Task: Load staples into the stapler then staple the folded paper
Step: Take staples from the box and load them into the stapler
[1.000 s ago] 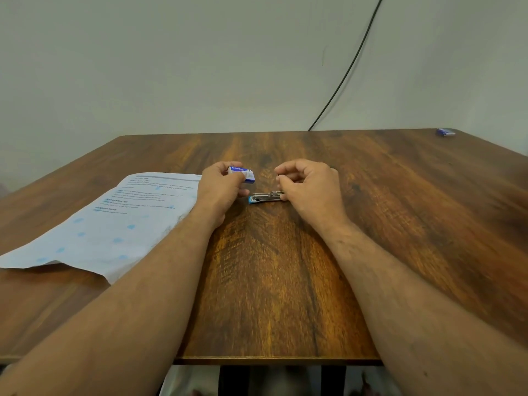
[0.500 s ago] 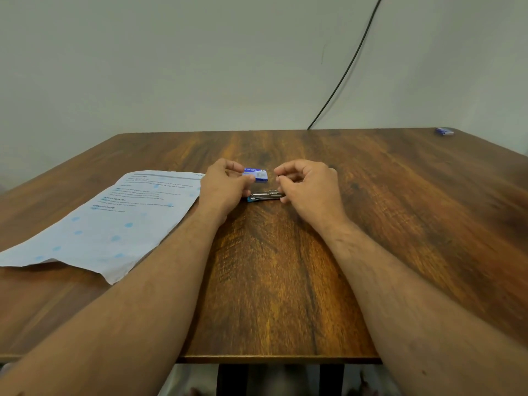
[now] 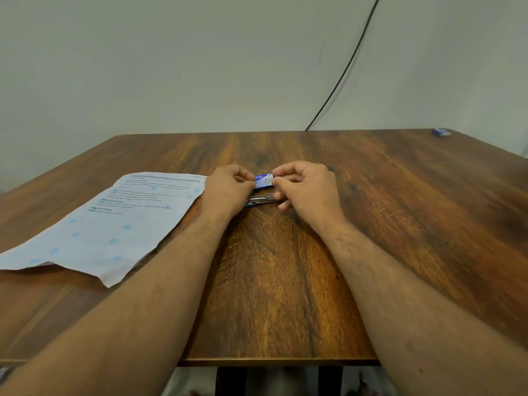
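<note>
A small blue and white staple box (image 3: 263, 181) is held between both hands just above the table's middle. My left hand (image 3: 228, 190) pinches its left end and my right hand (image 3: 307, 190) pinches its right end. Just below the box, a small metal stapler with a blue base (image 3: 261, 200) lies flat on the wood between my hands. A printed white paper sheet (image 3: 114, 224) lies flat to the left, with its near edge slightly lifted.
The wooden table (image 3: 285, 281) stretches around my forearms, its front edge near the bottom of the view. A small blue object (image 3: 441, 132) sits at the far right corner. A black cable (image 3: 343, 72) hangs down the wall behind.
My left hand carried the staple box rightwards to above the stapler. My right hand left the stapler and took hold of the box's right end.
</note>
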`<control>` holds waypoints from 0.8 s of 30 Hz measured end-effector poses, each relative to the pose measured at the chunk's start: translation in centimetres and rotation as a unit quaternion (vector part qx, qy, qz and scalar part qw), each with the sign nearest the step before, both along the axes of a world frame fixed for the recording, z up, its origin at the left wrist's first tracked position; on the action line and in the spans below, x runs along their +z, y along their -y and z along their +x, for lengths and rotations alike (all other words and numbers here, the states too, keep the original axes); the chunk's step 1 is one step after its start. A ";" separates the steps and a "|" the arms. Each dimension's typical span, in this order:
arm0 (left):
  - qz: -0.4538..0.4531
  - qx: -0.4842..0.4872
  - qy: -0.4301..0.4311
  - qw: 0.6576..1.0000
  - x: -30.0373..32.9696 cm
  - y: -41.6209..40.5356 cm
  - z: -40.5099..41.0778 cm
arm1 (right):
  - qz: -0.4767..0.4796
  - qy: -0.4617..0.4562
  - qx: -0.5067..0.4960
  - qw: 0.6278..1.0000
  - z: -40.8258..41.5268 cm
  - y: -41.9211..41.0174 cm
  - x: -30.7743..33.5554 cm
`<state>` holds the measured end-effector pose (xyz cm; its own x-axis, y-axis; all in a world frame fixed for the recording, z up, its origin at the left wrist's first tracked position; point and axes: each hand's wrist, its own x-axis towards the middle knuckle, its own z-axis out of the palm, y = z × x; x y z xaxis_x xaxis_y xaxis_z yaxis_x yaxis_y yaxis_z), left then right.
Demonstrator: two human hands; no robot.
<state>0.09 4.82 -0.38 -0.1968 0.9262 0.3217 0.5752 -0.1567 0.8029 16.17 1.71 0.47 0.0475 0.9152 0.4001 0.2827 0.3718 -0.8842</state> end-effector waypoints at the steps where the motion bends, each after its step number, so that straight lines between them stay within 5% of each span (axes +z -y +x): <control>1: 0.016 0.000 -0.003 1.000 0.1 0.1 0.0 | -0.001 0.001 0.000 1.000 0.0 0.0 0.0; 7: 0.166 -0.097 -0.034 0.981 0.1 1.3 0.2 | 0.007 0.018 0.007 1.000 0.4 0.2 0.2; 24: 0.067 -0.206 0.132 0.967 0.2 1.2 -0.5 | 0.060 0.025 0.023 0.998 0.4 0.5 0.3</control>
<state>-0.42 3.60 -0.15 0.0885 0.8972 0.4326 0.2189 -0.4412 0.8703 16.60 1.26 0.73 -0.0169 0.8612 0.5080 0.3051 0.4882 -0.8176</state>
